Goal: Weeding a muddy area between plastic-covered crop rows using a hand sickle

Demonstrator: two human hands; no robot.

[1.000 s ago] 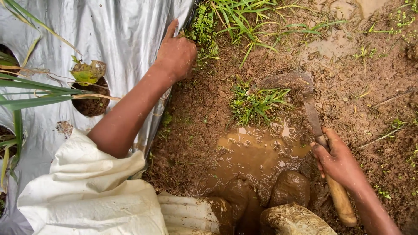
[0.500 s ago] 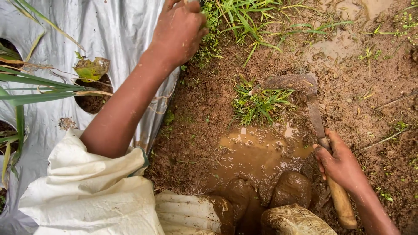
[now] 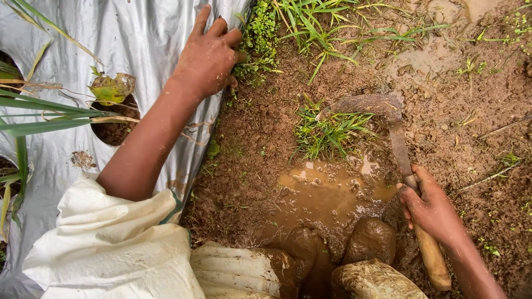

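My right hand (image 3: 431,209) grips the wooden handle of a muddy sickle (image 3: 388,119). Its curved blade hooks around the far side of a small grass clump (image 3: 327,133) in wet soil. My left hand (image 3: 208,55) rests flat at the edge of a silver plastic mulch sheet (image 3: 138,33), fingers spread, next to low green weeds (image 3: 260,39). It holds nothing. A puddle of brown water (image 3: 327,194) lies just in front of my mud-covered feet (image 3: 354,246).
The mulch sheet has a round planting hole (image 3: 113,124) with a yellowed leaf over it, and long green leaves (image 3: 39,111) cross it from the left. More grass (image 3: 316,22) grows at the top. My cream sleeve (image 3: 105,243) fills the lower left.
My left hand moved up along the sheet's edge, then settled flat beside the weeds. The right hand and sickle stayed hooked at the grass clump.
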